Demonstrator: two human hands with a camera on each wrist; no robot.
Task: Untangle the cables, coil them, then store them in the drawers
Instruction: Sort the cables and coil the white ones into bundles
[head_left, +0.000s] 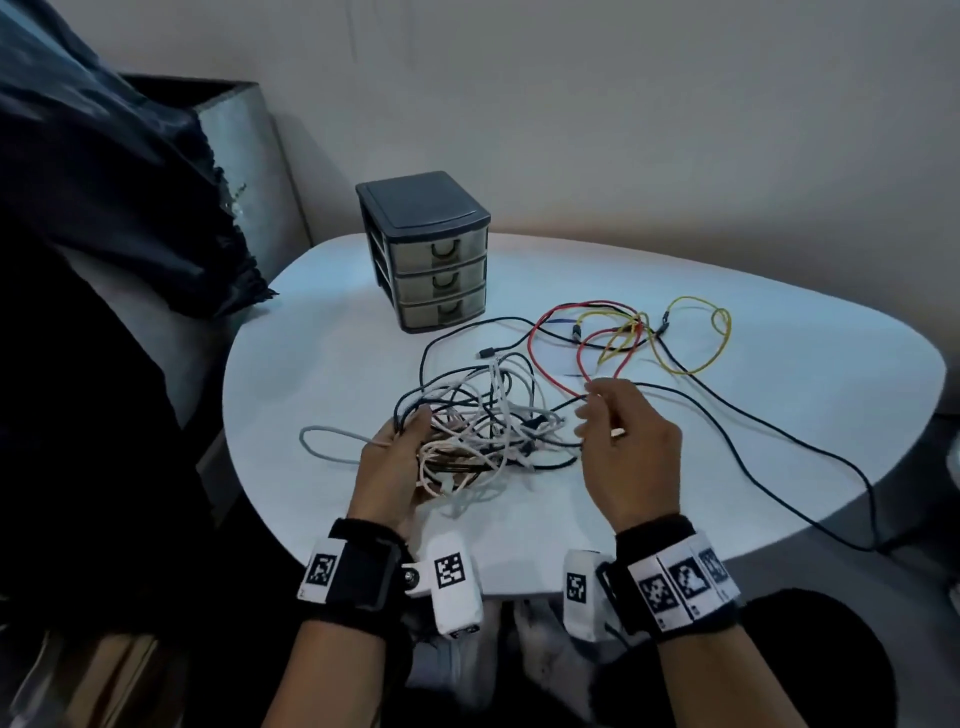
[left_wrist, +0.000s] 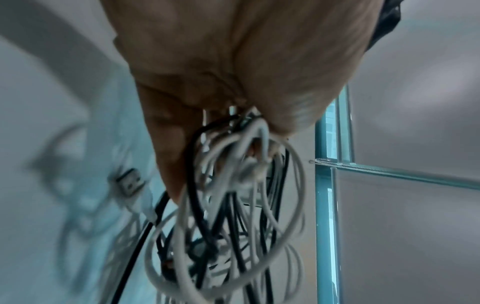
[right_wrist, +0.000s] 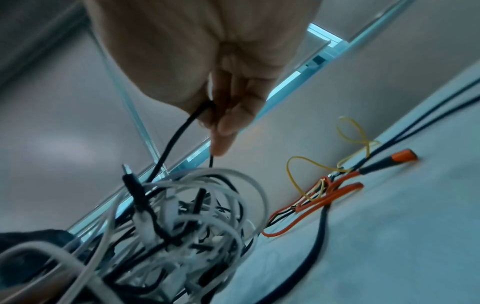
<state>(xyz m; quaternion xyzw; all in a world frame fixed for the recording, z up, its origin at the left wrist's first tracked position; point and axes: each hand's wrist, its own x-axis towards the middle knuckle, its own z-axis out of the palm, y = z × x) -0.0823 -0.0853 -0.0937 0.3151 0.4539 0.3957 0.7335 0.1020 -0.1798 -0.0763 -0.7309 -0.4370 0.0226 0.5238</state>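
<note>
Two hands work at the near edge of a pale, rounded bench (head_left: 322, 332), each wrist wrapped in a black band carrying white blocks printed with square black-and-white markers. The left hand (head_left: 392, 462), at about 7 o'clock from the bench's middle, has its fingers curled around a tangled bundle of white and black cables (head_left: 483, 426); the left wrist view shows loops of white and black cord hanging from its closed fingers, with a USB plug (left_wrist: 130, 182) dangling beside them. The right hand (head_left: 631, 441), at about 5 o'clock, pinches a single black cable (right_wrist: 176, 135) between thumb and fingers; that cord runs down into the same tangle. The bundle sits between the two hands, partly lifted, with a grey loop (head_left: 332, 441) trailing out toward 9 o'clock.

Beyond the right hand, toward 1 o'clock, loose red wires (head_left: 566, 343) and yellow wires (head_left: 696, 332) lie spread flat on the bench, crossing one another. A long dark cable (head_left: 779, 431) sweeps from them toward 4 o'clock and over the bench's edge.

Farther back, at about 11 o'clock, stands a small dark drawer unit (head_left: 423, 249) with three pale drawers stacked one above another, all closed, each with a dark curved handle.

At 9 o'clock, off the bench, dark fabric (head_left: 104, 197) drapes over a grey upholstered seat. A plain light wall fills the far background.
</note>
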